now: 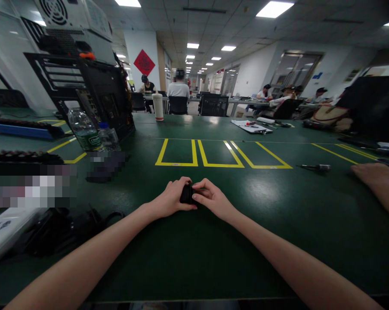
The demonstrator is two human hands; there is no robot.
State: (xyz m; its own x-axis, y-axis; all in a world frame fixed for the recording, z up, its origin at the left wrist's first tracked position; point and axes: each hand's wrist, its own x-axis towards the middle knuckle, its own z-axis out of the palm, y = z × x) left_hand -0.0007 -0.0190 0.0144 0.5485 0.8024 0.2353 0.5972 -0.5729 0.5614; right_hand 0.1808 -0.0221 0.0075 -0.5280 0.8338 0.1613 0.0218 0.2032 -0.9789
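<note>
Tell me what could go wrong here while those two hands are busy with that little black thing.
1. The small black object is between the left hand and the right hand, partly hidden by them, so a slip might go unnoticed at first.
2. The slim dark tool lies loose near another person's hand and could get knocked.
3. The green-labelled bottle beside the black metal frame might tip if bumped.

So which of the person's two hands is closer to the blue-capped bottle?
Left. The left hand, around a small black object, is to the right of the blue-capped bottle and closer to the camera; the right hand is farther right.
</note>
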